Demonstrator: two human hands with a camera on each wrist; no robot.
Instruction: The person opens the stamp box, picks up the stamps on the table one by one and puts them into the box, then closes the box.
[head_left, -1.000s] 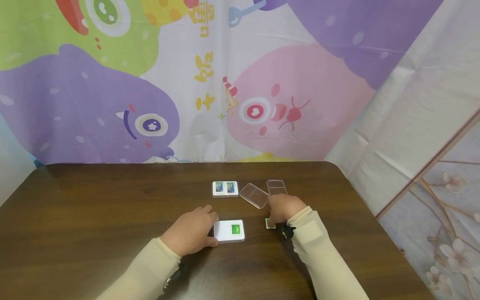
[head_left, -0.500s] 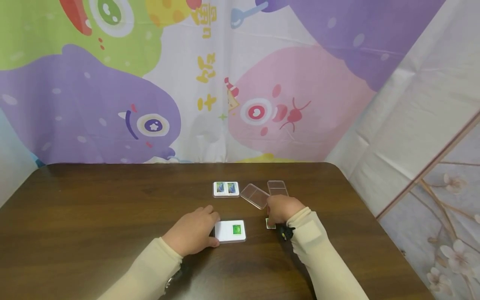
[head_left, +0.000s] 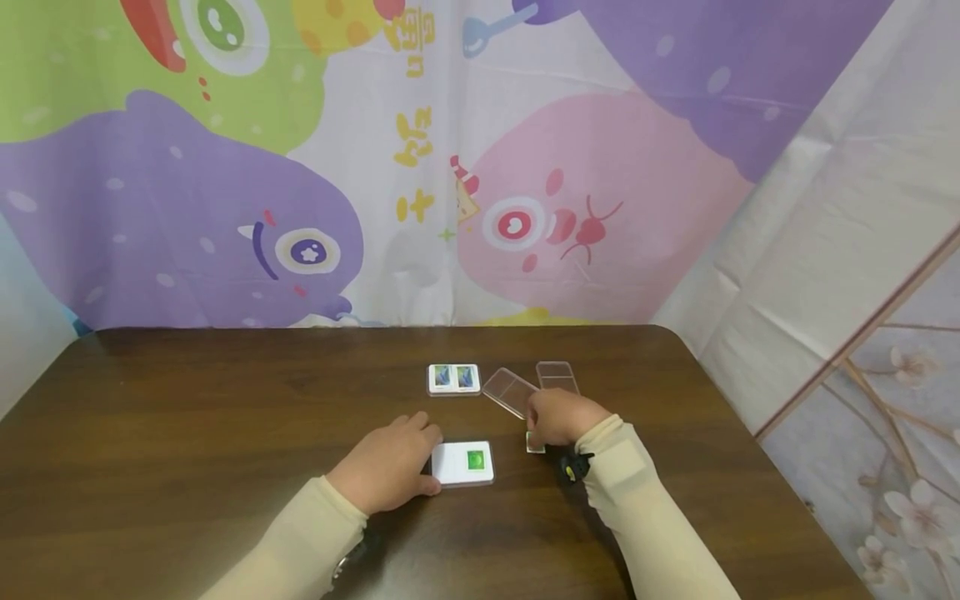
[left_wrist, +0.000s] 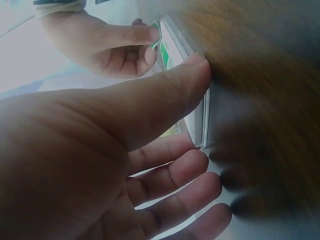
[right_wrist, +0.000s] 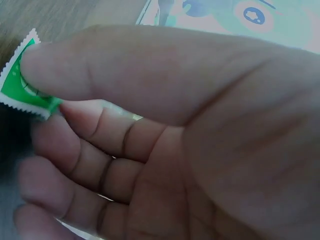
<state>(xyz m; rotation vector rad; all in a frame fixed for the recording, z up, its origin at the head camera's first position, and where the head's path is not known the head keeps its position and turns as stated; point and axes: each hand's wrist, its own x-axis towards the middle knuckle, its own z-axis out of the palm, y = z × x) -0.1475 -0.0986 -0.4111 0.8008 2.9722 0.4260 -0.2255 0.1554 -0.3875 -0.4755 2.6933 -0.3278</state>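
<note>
A green postage stamp (right_wrist: 20,92) with a white toothed edge is pinched and bent between the thumb and fingers of my right hand (head_left: 562,417). Left of it, my left hand (head_left: 386,464) holds the left end of a flat white stamp holder (head_left: 450,464), thumb on the near edge and forefinger on the far edge. The left wrist view shows that thumb (left_wrist: 195,75) along the holder's side. Another green stamp (head_left: 476,460) lies on the right half of the holder. Its left end is partly hidden by my left hand.
Behind, a second clear-cased white holder (head_left: 453,379) carries two blue-green stamps. Two clear plastic covers lie to its right: a tilted cover (head_left: 508,390) and a farther cover (head_left: 557,372), partly behind my right hand. A cartoon cloth (head_left: 405,275) hangs behind the brown table (head_left: 187,400).
My right hand has drawn the stamp slightly leftward and bent it up between thumb and fingers. My left hand stays on the holder.
</note>
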